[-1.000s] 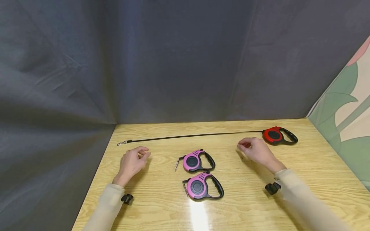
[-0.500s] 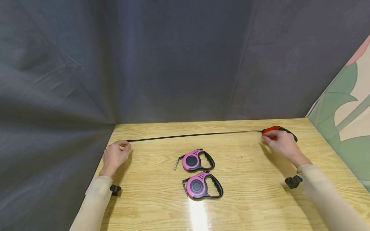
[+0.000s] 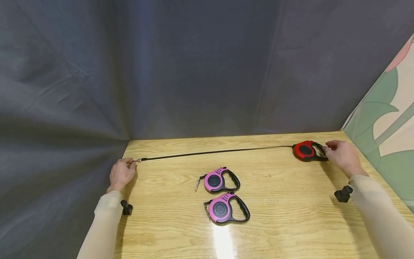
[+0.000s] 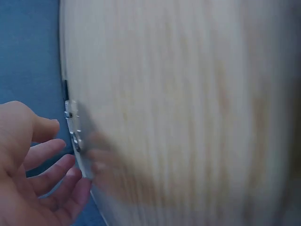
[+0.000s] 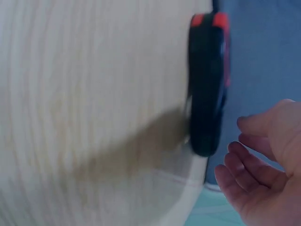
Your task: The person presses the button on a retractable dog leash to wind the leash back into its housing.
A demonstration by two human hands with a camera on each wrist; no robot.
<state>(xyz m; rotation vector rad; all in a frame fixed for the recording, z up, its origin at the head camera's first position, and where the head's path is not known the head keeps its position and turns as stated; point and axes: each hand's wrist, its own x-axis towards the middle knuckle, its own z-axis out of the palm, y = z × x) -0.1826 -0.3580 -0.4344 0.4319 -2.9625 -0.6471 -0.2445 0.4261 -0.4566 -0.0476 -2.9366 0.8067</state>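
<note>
A red and black retractable leash lies at the far right of the wooden table. Its black cord runs left to a metal clip. My left hand rests by the table's left edge with its fingertips right at the clip. In the left wrist view the fingers are loosely spread beside the clip and grip nothing. My right hand sits just right of the leash's black handle. In the right wrist view its relaxed fingers hang beside the leash, a small gap apart.
Two pink and black retractable leashes lie side by side in the middle of the table. Dark grey cloth hangs behind and to the left. A patterned green and cream cloth stands at the right edge.
Both hands have spread outward. The left went left and forward to the clip; the right passed over the red leash and now sits beyond its handle.
</note>
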